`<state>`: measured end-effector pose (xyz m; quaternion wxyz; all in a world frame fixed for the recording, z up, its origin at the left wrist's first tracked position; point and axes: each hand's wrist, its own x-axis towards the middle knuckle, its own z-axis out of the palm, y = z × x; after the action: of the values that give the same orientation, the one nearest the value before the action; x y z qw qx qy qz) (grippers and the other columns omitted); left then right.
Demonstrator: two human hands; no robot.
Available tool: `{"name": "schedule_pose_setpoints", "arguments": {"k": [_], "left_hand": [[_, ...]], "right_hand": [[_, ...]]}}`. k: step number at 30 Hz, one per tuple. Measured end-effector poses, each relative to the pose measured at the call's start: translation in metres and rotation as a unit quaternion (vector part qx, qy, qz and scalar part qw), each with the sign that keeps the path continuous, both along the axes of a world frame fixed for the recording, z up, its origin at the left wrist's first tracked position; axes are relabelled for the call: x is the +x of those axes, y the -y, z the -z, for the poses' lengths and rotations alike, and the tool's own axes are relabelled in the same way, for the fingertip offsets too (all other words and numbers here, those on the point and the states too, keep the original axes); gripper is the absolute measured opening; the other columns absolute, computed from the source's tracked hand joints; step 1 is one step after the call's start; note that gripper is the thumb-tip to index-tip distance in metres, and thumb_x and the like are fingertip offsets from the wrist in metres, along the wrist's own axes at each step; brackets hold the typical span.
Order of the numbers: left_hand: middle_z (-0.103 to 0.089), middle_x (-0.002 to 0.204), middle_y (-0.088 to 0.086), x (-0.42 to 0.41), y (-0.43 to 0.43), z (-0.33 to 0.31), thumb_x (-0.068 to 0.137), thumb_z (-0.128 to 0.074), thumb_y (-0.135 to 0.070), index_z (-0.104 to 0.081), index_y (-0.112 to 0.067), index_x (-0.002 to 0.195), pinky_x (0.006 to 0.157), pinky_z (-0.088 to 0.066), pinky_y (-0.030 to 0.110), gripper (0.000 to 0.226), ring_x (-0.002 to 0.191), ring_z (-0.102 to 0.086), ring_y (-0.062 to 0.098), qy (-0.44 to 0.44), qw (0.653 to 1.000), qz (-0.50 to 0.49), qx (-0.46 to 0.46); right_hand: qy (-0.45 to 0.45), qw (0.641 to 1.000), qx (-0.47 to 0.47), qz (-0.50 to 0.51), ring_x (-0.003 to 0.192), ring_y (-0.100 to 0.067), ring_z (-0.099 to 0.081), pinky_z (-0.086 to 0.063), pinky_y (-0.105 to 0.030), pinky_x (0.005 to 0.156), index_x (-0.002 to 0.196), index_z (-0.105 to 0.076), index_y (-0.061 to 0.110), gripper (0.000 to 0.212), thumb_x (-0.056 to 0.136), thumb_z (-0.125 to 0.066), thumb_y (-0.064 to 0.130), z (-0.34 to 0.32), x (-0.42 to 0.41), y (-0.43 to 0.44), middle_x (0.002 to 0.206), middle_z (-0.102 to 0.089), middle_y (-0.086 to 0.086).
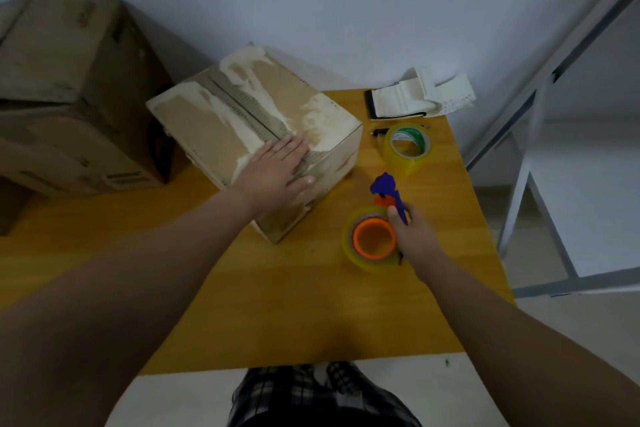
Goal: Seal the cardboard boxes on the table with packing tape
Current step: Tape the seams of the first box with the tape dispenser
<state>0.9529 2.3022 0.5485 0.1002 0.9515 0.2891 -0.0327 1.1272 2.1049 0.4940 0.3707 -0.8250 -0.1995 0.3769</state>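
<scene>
Cardboard box [252, 135] at 12 o'clock on surface [277, 305], set diagonal, flap seam running roughly 11 to 5. Pinned by left hand [277, 170], fingers straight and pressed together over seam's near end (presumably holding flaps shut for taping). Tape dispenser [370, 239] at box's 4 o'clock, gripped by right hand [412, 232], fingers curled round blue handle. Spare tape roll [408, 149] at box's 3 o'clock, near surface's right edge. Bigger boxes [69, 80] crowding 9 o'clock. Open room at 6 o'clock (probably best approach).
</scene>
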Motion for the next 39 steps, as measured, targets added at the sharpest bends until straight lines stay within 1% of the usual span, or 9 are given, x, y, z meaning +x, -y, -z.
{"name": "schedule_pose_setpoints", "arguments": {"k": [6, 10, 13, 15, 20, 24, 29, 36, 39], "left_hand": [[0.002, 0.159, -0.001, -0.015, -0.005, 0.002, 0.096, -0.033, -0.052, -0.003, -0.020, 0.151, 0.113, 0.008, 0.028, 0.071, 0.143, 0.006, 0.008, -0.005, 0.999, 0.040, -0.022], [0.002, 0.158, -0.002, -0.026, -0.002, 0.003, 0.094, -0.034, -0.056, -0.004, -0.020, 0.151, 0.113, 0.009, 0.026, 0.074, 0.138, 0.010, 0.002, -0.004, 0.997, 0.065, -0.035], [0.003, 0.158, -0.003, -0.030, 0.002, 0.003, 0.093, -0.032, -0.057, -0.005, -0.021, 0.151, 0.113, 0.009, 0.026, 0.074, 0.142, 0.008, 0.005, -0.006, 0.997, 0.072, -0.037], [0.003, 0.158, -0.003, -0.031, 0.005, 0.002, 0.093, -0.033, -0.057, -0.005, -0.021, 0.151, 0.113, 0.009, 0.026, 0.074, 0.143, 0.007, 0.006, -0.007, 0.997, 0.071, -0.036], [0.003, 0.158, -0.004, -0.032, 0.010, 0.000, 0.094, -0.035, -0.056, -0.006, -0.021, 0.151, 0.111, 0.011, 0.024, 0.073, 0.143, 0.007, 0.006, -0.003, 0.997, 0.061, -0.046], [0.003, 0.158, -0.005, -0.033, 0.013, 0.001, 0.093, -0.033, -0.058, -0.006, -0.022, 0.151, 0.111, 0.011, 0.024, 0.074, 0.143, 0.007, 0.004, -0.001, 0.997, 0.057, -0.045], [0.005, 0.158, -0.005, -0.035, 0.015, 0.001, 0.093, -0.034, -0.058, -0.003, -0.022, 0.151, 0.111, 0.011, 0.025, 0.075, 0.143, 0.008, 0.005, -0.017, 0.998, 0.058, -0.028], [0.004, 0.159, -0.005, -0.033, 0.022, 0.002, 0.094, -0.038, -0.054, -0.003, -0.022, 0.151, 0.112, 0.011, 0.026, 0.075, 0.144, 0.006, 0.006, -0.019, 0.999, 0.047, 0.001], [0.005, 0.159, -0.004, -0.031, 0.022, -0.003, 0.095, -0.041, -0.044, -0.004, -0.022, 0.151, 0.112, 0.010, 0.026, 0.071, 0.144, 0.006, 0.007, -0.017, 0.999, 0.039, -0.029]], "right_hand": [[0.005, 0.996, -0.035, 0.087, 0.062, -0.018, -0.047, -0.033, -0.032, 0.049, 0.109, -0.039, 0.004, 0.039, 0.099, -0.040, 0.042, 0.030, -0.021, -0.010, 0.076, -0.045, -0.001], [0.126, 0.974, -0.178, 0.062, 0.101, -0.033, -0.049, -0.041, -0.039, 0.070, 0.116, -0.047, 0.002, 0.044, 0.095, -0.051, 0.041, 0.029, -0.027, -0.007, 0.112, -0.051, -0.017], [0.242, 0.968, 0.065, 0.004, 0.114, -0.022, -0.045, -0.041, -0.033, 0.090, 0.126, -0.049, 0.006, 0.041, 0.088, -0.062, 0.017, 0.012, -0.038, -0.014, 0.122, -0.049, -0.007], [0.137, 0.968, 0.195, -0.080, 0.114, -0.010, -0.046, -0.041, -0.024, 0.093, 0.126, -0.051, 0.014, 0.042, 0.086, -0.062, 0.006, -0.007, -0.050, -0.029, 0.122, -0.049, 0.003], [-0.106, 0.965, 0.220, -0.093, 0.091, -0.001, -0.051, -0.044, -0.007, 0.068, 0.104, -0.056, 0.019, 0.032, 0.081, -0.064, -0.003, -0.029, -0.063, -0.057, 0.105, -0.054, 0.002], [-0.094, 0.961, 0.210, -0.152, 0.086, 0.001, -0.054, -0.046, -0.011, 0.069, 0.098, -0.065, 0.013, 0.023, 0.081, -0.066, -0.002, -0.028, -0.059, -0.057, 0.099, -0.058, 0.001], [-0.036, 0.969, 0.164, -0.184, 0.088, 0.001, -0.054, -0.041, -0.010, 0.072, 0.078, -0.065, 0.026, 0.011, 0.078, -0.076, 0.025, -0.026, -0.049, -0.045, 0.098, -0.057, 0.004], [-0.179, 0.956, 0.179, -0.147, 0.061, -0.008, -0.060, -0.049, -0.019, 0.057, 0.096, -0.054, 0.020, 0.021, 0.085, -0.068, 0.008, -0.022, -0.056, -0.035, 0.066, -0.065, 0.003], [-0.161, 0.970, 0.148, -0.109, 0.051, -0.011, -0.053, -0.045, -0.023, 0.049, 0.103, -0.050, 0.019, 0.028, 0.085, -0.071, 0.013, -0.017, -0.061, -0.036, 0.058, -0.059, -0.001]]}}
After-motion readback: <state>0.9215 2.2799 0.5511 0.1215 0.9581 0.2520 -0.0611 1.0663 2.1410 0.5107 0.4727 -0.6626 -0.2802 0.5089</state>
